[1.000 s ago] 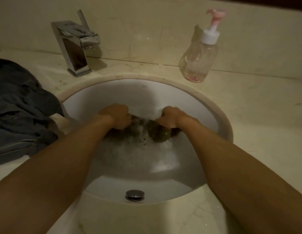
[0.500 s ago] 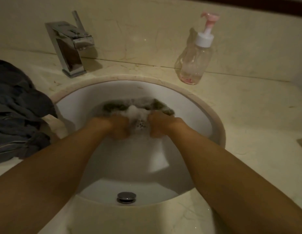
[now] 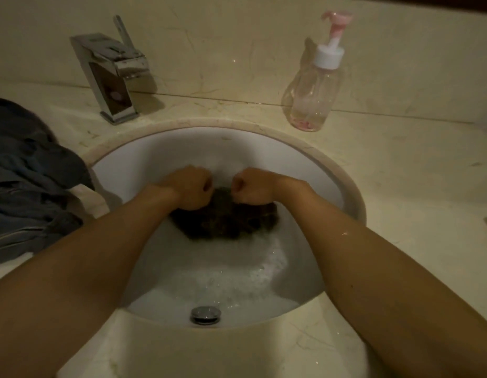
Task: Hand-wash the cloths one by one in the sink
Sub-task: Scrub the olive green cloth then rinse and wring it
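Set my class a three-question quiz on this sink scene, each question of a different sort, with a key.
1. True or false: the left hand and the right hand both grip the dark cloth in the sink.
2. Seen from the camera, the pump bottle stands where relative to the tap? A left; B right; C in front.
3. Fill in: the grey pile lies on the counter to the sink's ___.
Key: 1 true; 2 B; 3 left.

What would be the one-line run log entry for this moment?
step: washing | left hand: grips dark cloth | right hand: grips it too | sink: soapy water | waiting: grey cloths on counter
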Demonstrator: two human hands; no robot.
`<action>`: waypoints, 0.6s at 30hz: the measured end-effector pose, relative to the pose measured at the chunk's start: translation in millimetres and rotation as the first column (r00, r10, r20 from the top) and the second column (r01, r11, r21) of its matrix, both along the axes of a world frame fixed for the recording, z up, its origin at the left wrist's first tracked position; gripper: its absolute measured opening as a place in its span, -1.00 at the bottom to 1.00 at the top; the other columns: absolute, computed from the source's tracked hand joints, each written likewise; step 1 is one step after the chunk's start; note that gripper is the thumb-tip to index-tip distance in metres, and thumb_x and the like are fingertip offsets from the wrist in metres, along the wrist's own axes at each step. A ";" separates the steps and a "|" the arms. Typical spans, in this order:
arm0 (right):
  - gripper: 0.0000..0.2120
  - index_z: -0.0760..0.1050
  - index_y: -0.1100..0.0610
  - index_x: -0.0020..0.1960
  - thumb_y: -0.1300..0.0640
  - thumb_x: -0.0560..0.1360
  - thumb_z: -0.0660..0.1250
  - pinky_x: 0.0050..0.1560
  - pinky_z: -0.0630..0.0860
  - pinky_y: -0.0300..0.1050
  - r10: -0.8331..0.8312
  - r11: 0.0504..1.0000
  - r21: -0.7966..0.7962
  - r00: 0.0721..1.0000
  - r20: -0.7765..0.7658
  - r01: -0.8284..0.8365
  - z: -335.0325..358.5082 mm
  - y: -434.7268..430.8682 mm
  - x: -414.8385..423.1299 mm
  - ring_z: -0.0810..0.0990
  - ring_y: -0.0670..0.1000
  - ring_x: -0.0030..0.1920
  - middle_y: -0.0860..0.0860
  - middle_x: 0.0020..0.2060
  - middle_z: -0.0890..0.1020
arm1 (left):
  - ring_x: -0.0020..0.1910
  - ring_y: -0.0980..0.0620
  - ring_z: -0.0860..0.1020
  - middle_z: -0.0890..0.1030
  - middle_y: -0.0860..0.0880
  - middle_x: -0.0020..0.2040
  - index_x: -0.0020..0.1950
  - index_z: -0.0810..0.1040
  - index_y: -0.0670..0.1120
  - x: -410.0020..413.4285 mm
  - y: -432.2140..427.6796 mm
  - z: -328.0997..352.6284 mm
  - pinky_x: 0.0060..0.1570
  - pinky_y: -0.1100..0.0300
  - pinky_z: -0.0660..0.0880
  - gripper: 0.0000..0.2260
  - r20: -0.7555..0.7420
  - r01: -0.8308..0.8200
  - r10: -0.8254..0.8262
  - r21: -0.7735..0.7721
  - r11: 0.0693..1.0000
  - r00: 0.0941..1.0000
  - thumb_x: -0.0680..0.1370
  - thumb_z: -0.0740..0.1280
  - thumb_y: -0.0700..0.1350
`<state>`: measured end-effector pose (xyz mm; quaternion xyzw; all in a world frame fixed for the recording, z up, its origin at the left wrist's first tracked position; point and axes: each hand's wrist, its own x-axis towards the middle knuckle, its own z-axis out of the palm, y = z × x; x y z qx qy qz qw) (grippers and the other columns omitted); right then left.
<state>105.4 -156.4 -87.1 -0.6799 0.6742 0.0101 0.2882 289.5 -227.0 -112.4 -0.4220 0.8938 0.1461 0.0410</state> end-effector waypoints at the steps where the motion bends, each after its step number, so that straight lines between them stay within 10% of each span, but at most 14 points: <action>1: -0.74 0.62 0.05 0.17 -0.03 0.54 0.37 0.10 0.60 0.03 0.032 0.997 0.078 0.999 -0.004 -0.031 0.4 0.1 2.4 0.64 0.09 0.01 0.05 0.05 0.65 | -0.03 -0.10 0.52 0.57 -0.11 0.05 -0.03 0.50 0.01 -3.1 -0.5 -4.9 0.07 -0.01 0.48 -0.86 0.055 0.027 -0.029 0.044 0.999 0.998 0.62 0.26 0.05; 7: -0.38 0.39 -0.02 0.49 -0.06 0.46 0.43 0.25 0.54 0.06 0.045 0.998 0.061 0.961 -0.272 -0.030 -18.1 4.9 -1.3 0.55 0.14 0.26 0.06 0.35 0.53 | 0.47 -0.17 0.32 0.29 -0.10 0.53 0.61 0.19 0.03 -6.7 3.6 -12.9 0.44 -0.03 0.30 -0.38 0.276 0.086 -0.122 0.138 0.987 0.954 0.59 0.32 0.10; 10: -0.65 0.52 0.08 0.32 0.07 0.54 0.39 0.06 0.54 0.00 0.006 0.993 -0.112 0.945 -0.327 -0.045 -12.3 10.1 6.6 0.59 0.13 0.11 0.10 0.17 0.59 | 0.26 -0.12 0.49 0.53 -0.08 0.29 0.35 0.50 -0.03 -7.0 8.5 -3.4 0.26 0.07 0.42 -0.64 0.148 0.085 -0.092 0.049 0.995 0.985 0.57 0.36 0.00; 14: -0.81 0.56 0.16 0.03 0.03 0.59 0.31 -0.14 0.54 -0.06 -0.157 0.987 0.028 0.987 -0.013 0.158 -9.7 6.9 7.6 0.58 0.11 -0.10 0.12 0.01 0.61 | -0.06 -0.08 0.51 0.57 -0.10 0.01 -0.06 0.53 -0.09 -4.8 3.0 2.6 0.04 0.05 0.45 -0.86 0.003 -0.039 0.039 0.092 0.995 0.999 0.62 0.26 -0.07; 18: -0.71 0.46 0.08 0.12 -0.06 0.53 0.42 0.06 0.54 0.04 -0.123 0.991 -0.076 0.970 -0.210 0.109 -9.8 5.7 -6.3 0.55 0.14 0.01 0.08 0.05 0.53 | 0.03 -0.10 0.53 0.56 -0.12 0.11 0.13 0.55 -0.11 6.4 0.4 8.4 0.12 0.00 0.49 -0.80 0.010 -0.089 0.089 0.017 0.996 0.996 0.58 0.37 -0.04</action>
